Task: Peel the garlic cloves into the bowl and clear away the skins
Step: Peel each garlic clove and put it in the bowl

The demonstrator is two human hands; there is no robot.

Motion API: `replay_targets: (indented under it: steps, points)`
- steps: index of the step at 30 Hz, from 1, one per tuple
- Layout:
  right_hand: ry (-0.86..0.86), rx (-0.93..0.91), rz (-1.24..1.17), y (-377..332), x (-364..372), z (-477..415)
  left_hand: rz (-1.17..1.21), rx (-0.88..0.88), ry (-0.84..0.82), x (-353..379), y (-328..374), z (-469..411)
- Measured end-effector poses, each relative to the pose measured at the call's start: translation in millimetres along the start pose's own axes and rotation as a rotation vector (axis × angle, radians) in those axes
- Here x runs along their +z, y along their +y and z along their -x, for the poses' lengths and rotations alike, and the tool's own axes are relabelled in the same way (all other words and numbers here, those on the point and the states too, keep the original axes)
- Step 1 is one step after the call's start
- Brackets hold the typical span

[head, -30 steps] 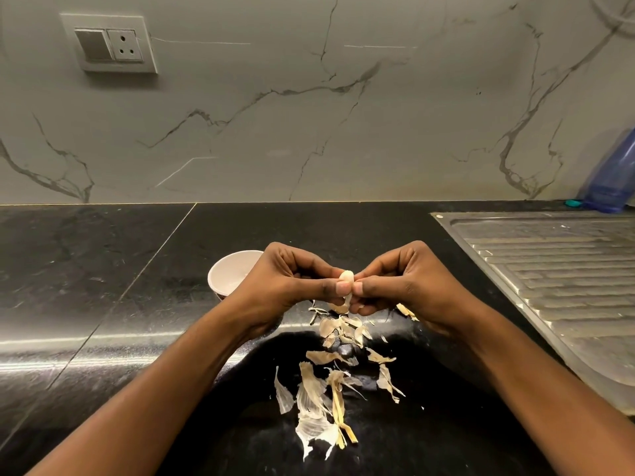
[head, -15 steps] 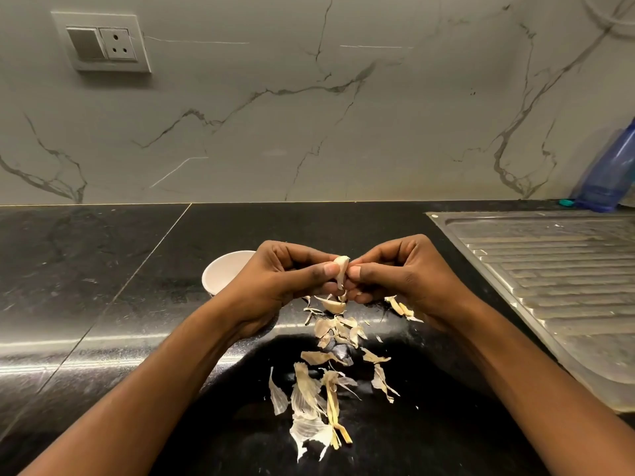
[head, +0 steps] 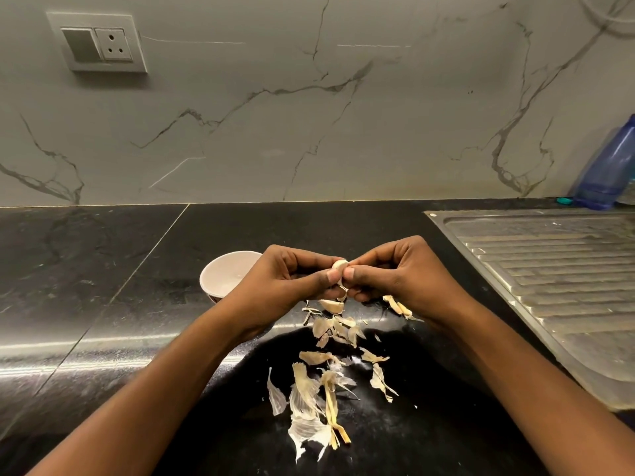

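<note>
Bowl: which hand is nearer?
Left. The left hand overlaps the right edge of the bowl in view; the right hand is farther right, past the garlic clove.

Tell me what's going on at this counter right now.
A person is peeling a garlic clove, pinched between the fingers of the left hand and the right hand above the black counter. A bit of skin hangs from the clove. Loose skins lie scattered on the counter below the hands, not yet cleared. The white bowl sits just behind the left hand, partly hidden by it.
</note>
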State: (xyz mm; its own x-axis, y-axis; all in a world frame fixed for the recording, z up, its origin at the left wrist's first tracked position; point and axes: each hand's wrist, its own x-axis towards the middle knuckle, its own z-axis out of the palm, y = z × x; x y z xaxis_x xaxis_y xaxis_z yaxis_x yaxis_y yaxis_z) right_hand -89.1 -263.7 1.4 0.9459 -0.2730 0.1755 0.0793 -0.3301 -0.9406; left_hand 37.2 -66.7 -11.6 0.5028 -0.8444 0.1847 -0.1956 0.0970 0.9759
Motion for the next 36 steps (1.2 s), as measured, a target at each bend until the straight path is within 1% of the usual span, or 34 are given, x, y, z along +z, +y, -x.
replay_targets:
  steps: [3,5,9,12,18,22,29,36]
  points:
    - [-0.049,0.03,0.008,0,-2,-1,-0.077,0.037,0.006,4,1,0]
    - [-0.052,0.03,-0.003,0,-1,0,-0.124,0.072,0.018,8,1,1]
    - [0.035,0.006,-0.058,1,6,1,-0.189,0.114,0.044,13,0,2]
    - [0.065,0.008,-0.063,3,9,1,-0.247,0.135,0.055,13,0,2]
    - [0.034,0.017,-0.129,-1,8,1,-0.204,0.127,0.08,10,3,2]
    - [0.008,0.014,-0.118,-2,6,1,-0.188,0.116,0.075,9,3,3]
    - [0.05,0.003,-0.07,-1,8,1,-0.212,0.135,0.09,11,3,3]
    - [0.074,0.001,-0.1,-2,9,1,-0.181,0.116,0.101,11,4,1]
